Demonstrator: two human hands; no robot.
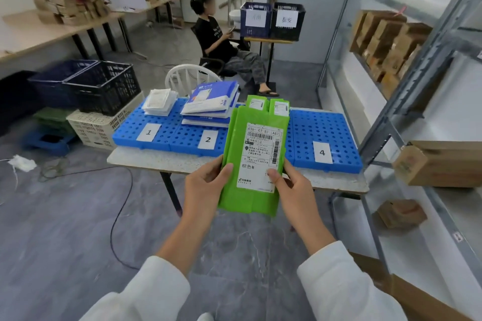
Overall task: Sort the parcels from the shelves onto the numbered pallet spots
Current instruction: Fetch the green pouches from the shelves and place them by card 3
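I hold a green parcel bag (242, 200) with a white shipping label upright in front of me, above the table's near edge. My left hand (206, 187) grips its left side with the thumb on the front. My right hand (292, 185) grips the right side, thumb on the label. Behind it lies a row of blue pallets (326, 130) with cards 1 (149, 132), 2 (208, 139) and 4 (322, 152). White flat parcels (159, 101) sit on spot 1, blue-and-white parcels (211, 101) on spot 2, and green parcels (268, 105) lie behind the one I hold.
A metal shelf rack (407, 101) with brown cardboard boxes (440, 164) stands at the right. Stacked crates (101, 86) are left of the table. A white chair (187, 78) and a seated person (224, 41) are behind it. A black cable (120, 203) runs across the floor.
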